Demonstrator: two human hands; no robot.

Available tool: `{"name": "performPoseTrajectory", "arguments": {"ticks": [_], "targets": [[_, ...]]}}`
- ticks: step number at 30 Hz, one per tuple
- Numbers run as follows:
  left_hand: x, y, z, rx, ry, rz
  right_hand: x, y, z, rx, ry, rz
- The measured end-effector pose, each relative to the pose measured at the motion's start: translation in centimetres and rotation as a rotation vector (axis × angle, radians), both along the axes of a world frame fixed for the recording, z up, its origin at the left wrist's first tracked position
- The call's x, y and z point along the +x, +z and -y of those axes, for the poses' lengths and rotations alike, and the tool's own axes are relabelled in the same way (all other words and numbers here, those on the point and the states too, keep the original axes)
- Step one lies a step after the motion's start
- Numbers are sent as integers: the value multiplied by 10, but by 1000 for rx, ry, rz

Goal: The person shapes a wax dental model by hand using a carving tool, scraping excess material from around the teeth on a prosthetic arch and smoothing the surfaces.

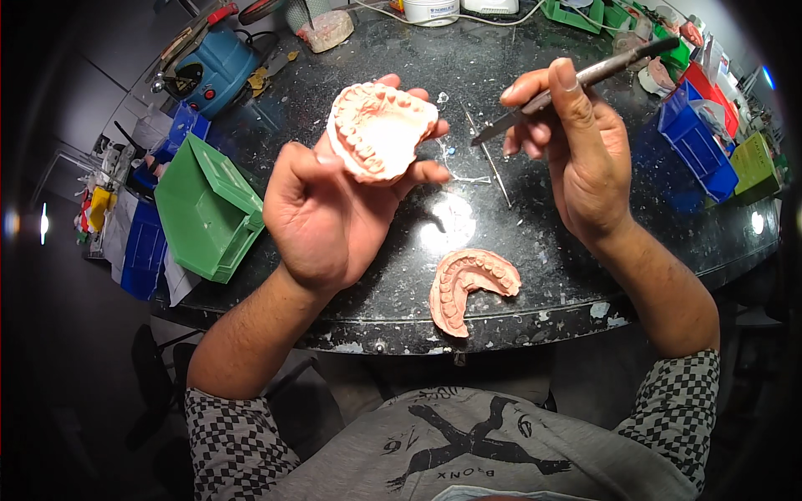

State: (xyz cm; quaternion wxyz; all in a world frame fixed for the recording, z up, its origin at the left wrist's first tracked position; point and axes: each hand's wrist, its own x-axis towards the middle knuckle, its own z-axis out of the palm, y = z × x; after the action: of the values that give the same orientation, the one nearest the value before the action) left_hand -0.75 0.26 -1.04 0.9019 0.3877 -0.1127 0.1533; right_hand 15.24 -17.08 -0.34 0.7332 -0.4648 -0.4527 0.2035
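A pink plaster dental cast [378, 132], its arch of teeth facing up, rests in my left hand [330, 213], with the fingers wrapped round its far and right sides. My right hand [581, 138] grips a plaster knife [618, 67] with a dark handle; its blade points down to the left, apart from the cast. Beneath the blade, a thin metal instrument [494, 167] lies on the dark bench. A second pink dental cast [468, 284], shaped like a horseshoe, sits near the bench's front edge between my forearms.
On the left stand a green bin [196, 209] and a blue bin [144, 250]. Behind them is a blue machine [205, 71]. Blue [697, 142] and yellow-green bins [756, 167] line the right side. A white container [430, 10] stands at the back. Plaster crumbs speckle the bench [376, 305].
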Motion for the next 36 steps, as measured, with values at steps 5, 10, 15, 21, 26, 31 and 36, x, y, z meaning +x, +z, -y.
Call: {"name": "performPoseTrajectory", "arguments": {"ticks": [5,10,15,21,26,31,36], "targets": [[1,7,7,110,207,-110,-23,7,-2,-25,-41,168],[4,3,5,329,388,55,-32,15,6,-80,-30,419],[11,-2,9,539,533,217,-29,8,6,13,1,501],[2,-3,2,704,589,177,-32,10,3,82,2,645],[3,-2,3,753,638,180,-27,10,0,167,-54,727],[3,1,6,783,660,154,-27,7,2,127,-68,651],[3,0,5,793,649,171,-30,7,0,109,-90,638]]}}
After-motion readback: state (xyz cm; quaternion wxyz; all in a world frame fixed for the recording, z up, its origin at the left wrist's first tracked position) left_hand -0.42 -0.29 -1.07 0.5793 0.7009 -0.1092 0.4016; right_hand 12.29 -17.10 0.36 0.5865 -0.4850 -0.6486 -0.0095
